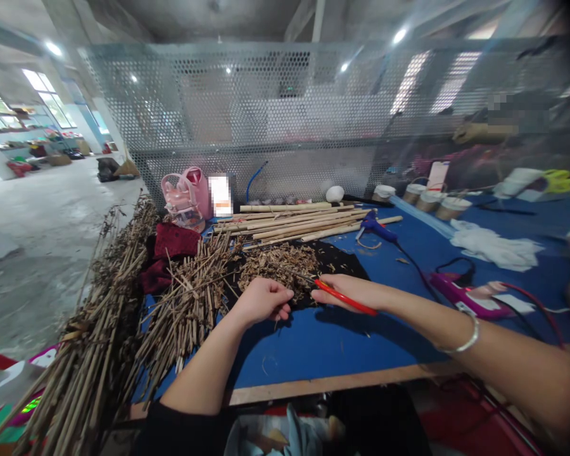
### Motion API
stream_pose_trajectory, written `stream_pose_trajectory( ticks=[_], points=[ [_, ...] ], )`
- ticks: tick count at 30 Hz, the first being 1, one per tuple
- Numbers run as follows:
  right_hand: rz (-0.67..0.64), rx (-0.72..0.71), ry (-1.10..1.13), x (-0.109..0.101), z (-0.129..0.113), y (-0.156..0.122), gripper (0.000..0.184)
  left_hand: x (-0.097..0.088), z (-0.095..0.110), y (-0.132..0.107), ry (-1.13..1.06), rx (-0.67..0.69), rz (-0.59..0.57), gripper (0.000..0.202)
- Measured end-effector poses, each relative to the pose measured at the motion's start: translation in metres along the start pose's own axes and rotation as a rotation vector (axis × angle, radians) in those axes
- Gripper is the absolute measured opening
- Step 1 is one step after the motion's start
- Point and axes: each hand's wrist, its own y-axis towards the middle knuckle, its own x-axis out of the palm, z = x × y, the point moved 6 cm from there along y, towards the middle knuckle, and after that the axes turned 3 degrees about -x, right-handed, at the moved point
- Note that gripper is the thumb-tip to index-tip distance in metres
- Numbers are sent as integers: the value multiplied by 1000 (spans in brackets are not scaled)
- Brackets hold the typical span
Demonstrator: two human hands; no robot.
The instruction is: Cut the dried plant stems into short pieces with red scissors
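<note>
My right hand (338,291) grips a pair of red-handled scissors (349,299), with the blades pointing left over a pile of short dried stem pieces (278,263). Just left of the blade tips is my left hand (265,301), its thumb and fingers pressed together at the near edge of the pile. Whatever is between those fingers is too small or hidden to make out. The pile lies on a black cloth (346,258). A heap of dry cut stalks (187,301) sits close to my left forearm.
Longer dried stalks (83,354) lie along the table's left side. Pale sticks (308,221) lie behind the pile, near a blue glue gun (377,229). To the right are a magenta power strip (470,297) and white gloves (494,244). Behind stands a perforated metal screen (247,114).
</note>
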Motion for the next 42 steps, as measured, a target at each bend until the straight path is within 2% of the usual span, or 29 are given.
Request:
stream_pose_trajectory(
  ticks=[7,12,17,26,30,36,39,42],
  points=[
    [38,72,13,2,7,5,54,-5,-1,1,-7,-9,57,26],
    [15,19,-56,-4,4,-1,49,-8,6,-1,-51,21,104,22],
    [23,-21,-75,-1,-6,1,47,-3,7,0,-18,43,67,23],
    [56,133,-55,2,2,8,52,-8,-1,-3,28,25,49,28],
    [173,157,-131,5,-1,3,45,-11,0,-6,-1,101,200,29],
    [274,54,-5,18,-24,-2,44,-6,5,-13,-160,211,458,26],
    [309,29,10,21,-33,0,45,-2,9,-17,-52,292,549,25],
    [377,64,-25,22,-33,3,48,1,9,-18,89,382,604,26]
  ],
)
